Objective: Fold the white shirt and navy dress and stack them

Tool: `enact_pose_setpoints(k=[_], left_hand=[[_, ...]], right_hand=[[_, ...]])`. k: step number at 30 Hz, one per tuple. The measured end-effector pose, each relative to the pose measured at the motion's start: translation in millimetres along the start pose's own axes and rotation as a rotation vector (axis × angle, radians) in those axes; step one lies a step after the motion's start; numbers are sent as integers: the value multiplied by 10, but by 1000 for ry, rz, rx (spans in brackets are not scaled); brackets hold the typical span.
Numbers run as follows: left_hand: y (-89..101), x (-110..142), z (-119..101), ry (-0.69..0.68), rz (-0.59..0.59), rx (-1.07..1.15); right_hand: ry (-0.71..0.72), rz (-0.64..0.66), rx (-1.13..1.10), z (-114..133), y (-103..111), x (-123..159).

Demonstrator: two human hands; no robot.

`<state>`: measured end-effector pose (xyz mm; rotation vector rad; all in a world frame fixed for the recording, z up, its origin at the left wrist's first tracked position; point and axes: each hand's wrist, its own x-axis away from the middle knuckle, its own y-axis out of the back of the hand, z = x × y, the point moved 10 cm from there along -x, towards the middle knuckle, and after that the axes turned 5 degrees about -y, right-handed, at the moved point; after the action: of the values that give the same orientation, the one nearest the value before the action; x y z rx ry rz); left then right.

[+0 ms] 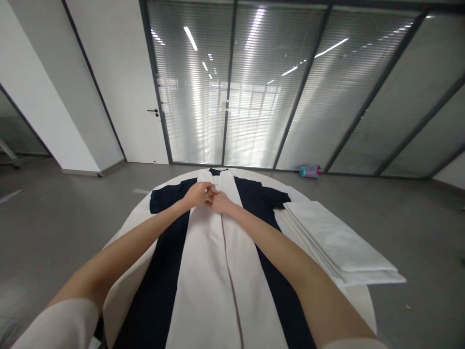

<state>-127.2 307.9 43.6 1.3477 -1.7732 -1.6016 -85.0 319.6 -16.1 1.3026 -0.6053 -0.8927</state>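
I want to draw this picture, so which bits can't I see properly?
All in the head view:
- What the left hand and right hand may be pinching: too small, and they cover it themselves.
- The bottom of the dark-and-white garment: cut off by the lower edge.
- What the blue-and-red thing is: too small and blurry.
- Beyond the striped glass: its stripes and glare hide most.

Left hand [199,195] and right hand [222,202] close together at upper front of navy-and-white short-sleeved garment [209,271], spread on round desk [362,306]; folded white cloth [337,237] overhanging right edge; glass partition [250,121] beyond
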Motion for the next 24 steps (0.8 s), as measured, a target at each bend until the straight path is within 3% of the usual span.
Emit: enact_pose_setpoints(k=[2,5,9,12,19,24], left_hand=[[-122,-396,311,32,5,-63],[-423,-716,581,46,65,-101],[-842,-807,851,91,156,-132],[-1029,-835,1019,120,193,-146],[-1125,-886,1150,138,227,-160],[-1108,-880,1147,132,225,-159]], right_hand=[[59,8,30,204,-43,351],[80,10,37,391,-76,831],[78,44,-56,472,-83,1326],[119,42,-80,546,-59,1688],[241,-66,-31,806,-29,2562],[368,-315,151,1012,-277,3100]])
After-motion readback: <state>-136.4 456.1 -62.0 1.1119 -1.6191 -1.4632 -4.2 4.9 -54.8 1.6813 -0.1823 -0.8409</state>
